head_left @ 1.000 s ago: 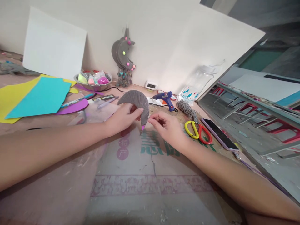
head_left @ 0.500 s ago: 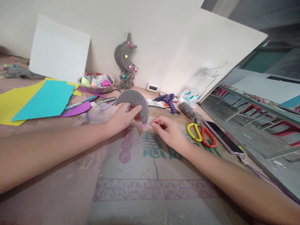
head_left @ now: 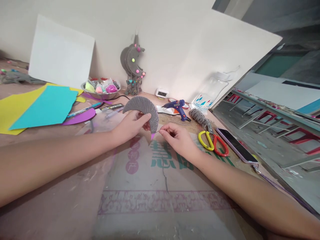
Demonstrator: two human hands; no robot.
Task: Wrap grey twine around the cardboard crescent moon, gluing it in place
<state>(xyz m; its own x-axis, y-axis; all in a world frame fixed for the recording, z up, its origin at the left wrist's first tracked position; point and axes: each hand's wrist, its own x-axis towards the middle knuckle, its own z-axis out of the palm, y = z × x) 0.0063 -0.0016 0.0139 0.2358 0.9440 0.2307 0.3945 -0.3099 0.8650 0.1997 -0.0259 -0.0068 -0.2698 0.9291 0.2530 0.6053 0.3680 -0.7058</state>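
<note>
My left hand [head_left: 136,123] is closed on a crescent moon [head_left: 143,105] wound with grey yarn, its thumb on the front face. The crescent's lower tip is bare and purple. My right hand [head_left: 176,136] pinches a thin strand of grey yarn [head_left: 157,131] just right of that tip, and the strand runs to the crescent. Both hands are above a printed plastic sheet [head_left: 140,201] spread on the table. To the right of my right hand lie scissors [head_left: 212,143] with one yellow and one red handle, by a bundle of grey yarn [head_left: 198,116].
A blue glue gun [head_left: 178,108], a small white clock [head_left: 162,93] and a glass jar [head_left: 211,91] stand at the back. Left are coloured sheets [head_left: 45,106] and a bowl [head_left: 101,96] of bagged clay. A phone [head_left: 236,145] lies right. A decorated moon [head_left: 132,61] hangs on the wall.
The whole view has shifted slightly. My right hand has come a little nearer to the crescent's tip with the yarn. My left hand keeps its hold.
</note>
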